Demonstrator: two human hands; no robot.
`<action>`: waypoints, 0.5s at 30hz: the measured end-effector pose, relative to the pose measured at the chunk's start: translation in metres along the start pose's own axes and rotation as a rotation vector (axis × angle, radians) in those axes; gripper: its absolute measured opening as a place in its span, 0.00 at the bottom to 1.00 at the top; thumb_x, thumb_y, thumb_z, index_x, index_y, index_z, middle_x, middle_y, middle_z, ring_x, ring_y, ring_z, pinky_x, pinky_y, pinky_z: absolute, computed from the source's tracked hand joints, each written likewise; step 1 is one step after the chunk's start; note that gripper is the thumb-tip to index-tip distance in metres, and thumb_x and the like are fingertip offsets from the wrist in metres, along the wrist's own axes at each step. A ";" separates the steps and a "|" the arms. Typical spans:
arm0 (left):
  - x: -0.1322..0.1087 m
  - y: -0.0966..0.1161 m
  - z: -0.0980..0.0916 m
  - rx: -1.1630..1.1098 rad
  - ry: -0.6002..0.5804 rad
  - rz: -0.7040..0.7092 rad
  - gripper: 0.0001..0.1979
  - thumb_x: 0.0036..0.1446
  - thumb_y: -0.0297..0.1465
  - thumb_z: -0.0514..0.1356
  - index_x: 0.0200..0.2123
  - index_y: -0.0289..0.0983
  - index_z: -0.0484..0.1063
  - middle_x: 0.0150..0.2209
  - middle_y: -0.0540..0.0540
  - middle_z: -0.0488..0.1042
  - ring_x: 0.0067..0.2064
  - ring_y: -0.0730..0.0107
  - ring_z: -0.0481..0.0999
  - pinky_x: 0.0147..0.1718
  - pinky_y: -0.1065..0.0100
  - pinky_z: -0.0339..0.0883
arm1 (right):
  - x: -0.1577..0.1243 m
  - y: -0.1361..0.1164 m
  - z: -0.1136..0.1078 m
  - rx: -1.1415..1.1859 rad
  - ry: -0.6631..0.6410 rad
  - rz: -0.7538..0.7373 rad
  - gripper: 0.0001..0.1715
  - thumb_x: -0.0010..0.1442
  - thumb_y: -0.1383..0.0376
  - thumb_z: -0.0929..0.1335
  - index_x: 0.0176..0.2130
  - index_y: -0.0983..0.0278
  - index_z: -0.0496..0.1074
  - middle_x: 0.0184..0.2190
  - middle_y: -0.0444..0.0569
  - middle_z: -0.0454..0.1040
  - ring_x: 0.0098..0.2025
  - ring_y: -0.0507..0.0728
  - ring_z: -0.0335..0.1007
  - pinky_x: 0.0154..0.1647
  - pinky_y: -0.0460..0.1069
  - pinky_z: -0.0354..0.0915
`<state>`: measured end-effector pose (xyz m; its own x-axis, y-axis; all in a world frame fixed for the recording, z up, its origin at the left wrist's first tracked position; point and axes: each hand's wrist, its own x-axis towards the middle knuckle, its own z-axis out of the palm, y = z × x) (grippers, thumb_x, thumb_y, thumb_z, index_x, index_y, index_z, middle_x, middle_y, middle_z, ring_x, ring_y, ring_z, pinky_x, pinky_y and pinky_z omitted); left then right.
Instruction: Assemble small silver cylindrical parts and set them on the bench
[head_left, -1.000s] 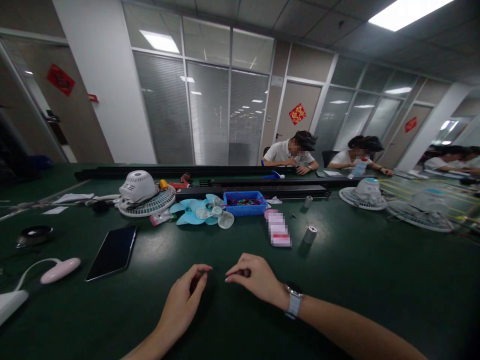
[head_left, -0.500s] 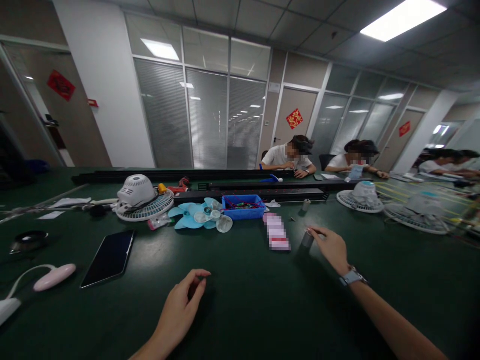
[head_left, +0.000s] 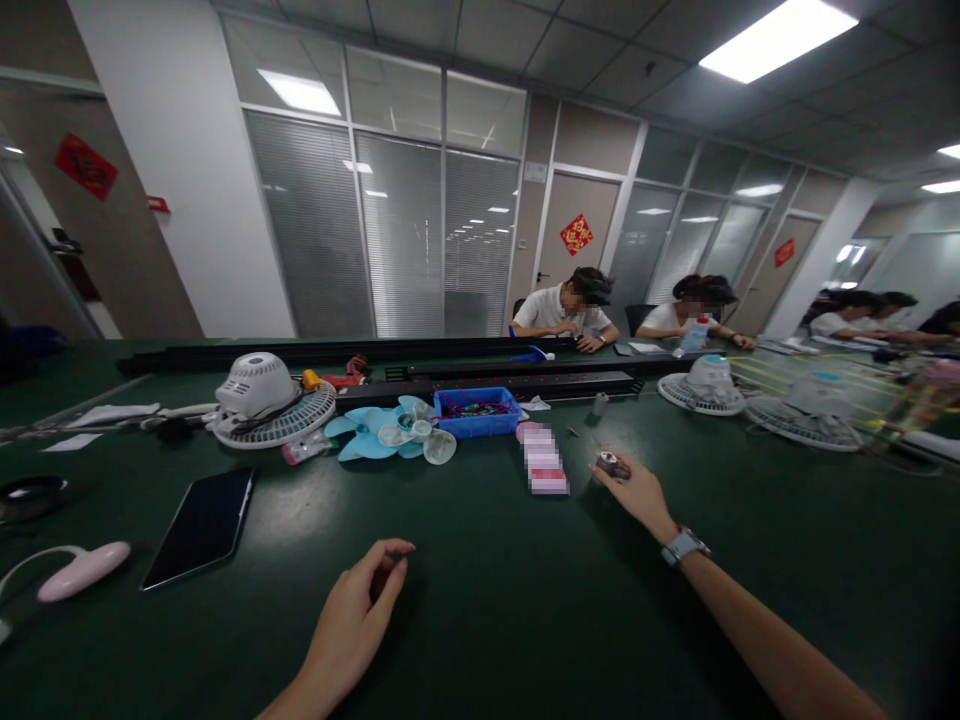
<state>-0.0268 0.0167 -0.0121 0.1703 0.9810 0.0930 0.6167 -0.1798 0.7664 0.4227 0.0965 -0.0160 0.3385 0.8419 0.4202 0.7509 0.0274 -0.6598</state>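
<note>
My right hand [head_left: 634, 488] is stretched far out over the green table [head_left: 487, 600] and its fingers are closed on a small grey metal cylinder [head_left: 606, 463], tipped so its open end shows. A watch sits on that wrist. My left hand [head_left: 358, 610] rests near the table's front edge with thumb and fingers pinched together; something dark and small may be between them, but I cannot make it out. A pink blurred pack [head_left: 541, 460] lies just left of the right hand.
A dark phone [head_left: 201, 524] lies front left, a pink device [head_left: 79, 570] beyond it. Further back are a white fan motor on a grille [head_left: 266, 400], light blue fan blades [head_left: 382, 437], a blue bin [head_left: 476, 410], a second small cylinder [head_left: 599, 404], more fan parts [head_left: 705, 385]. People sit across the table.
My right hand left its place beside the left hand, reached forward and right to the grey cylinder, then closed on it and tipped it. The left hand stayed pinched in place.
</note>
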 end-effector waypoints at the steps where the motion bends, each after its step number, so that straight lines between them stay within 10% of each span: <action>1: 0.000 -0.002 0.000 0.003 -0.002 0.000 0.21 0.61 0.46 0.48 0.49 0.41 0.69 0.33 0.48 0.76 0.34 0.60 0.77 0.35 0.63 0.67 | -0.001 -0.002 0.000 0.030 -0.011 0.010 0.30 0.51 0.49 0.71 0.48 0.63 0.74 0.40 0.53 0.80 0.40 0.62 0.77 0.42 0.55 0.70; 8: 0.009 -0.017 0.005 -0.024 0.045 0.022 0.24 0.56 0.50 0.52 0.48 0.43 0.71 0.34 0.48 0.79 0.34 0.58 0.78 0.31 0.64 0.70 | -0.026 -0.061 0.003 0.072 -0.010 -0.061 0.23 0.53 0.52 0.71 0.45 0.63 0.75 0.39 0.49 0.80 0.39 0.57 0.76 0.43 0.52 0.70; 15: 0.003 -0.002 0.002 -0.060 0.063 0.029 0.26 0.56 0.52 0.51 0.48 0.40 0.71 0.32 0.48 0.77 0.34 0.58 0.78 0.34 0.63 0.70 | -0.107 -0.166 0.048 0.455 -0.611 -0.346 0.28 0.52 0.50 0.73 0.47 0.62 0.75 0.41 0.47 0.78 0.41 0.55 0.74 0.43 0.49 0.68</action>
<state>-0.0264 0.0195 -0.0147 0.1378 0.9784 0.1540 0.5643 -0.2054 0.7996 0.2347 0.0281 0.0188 -0.3343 0.8865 0.3199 0.4092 0.4423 -0.7981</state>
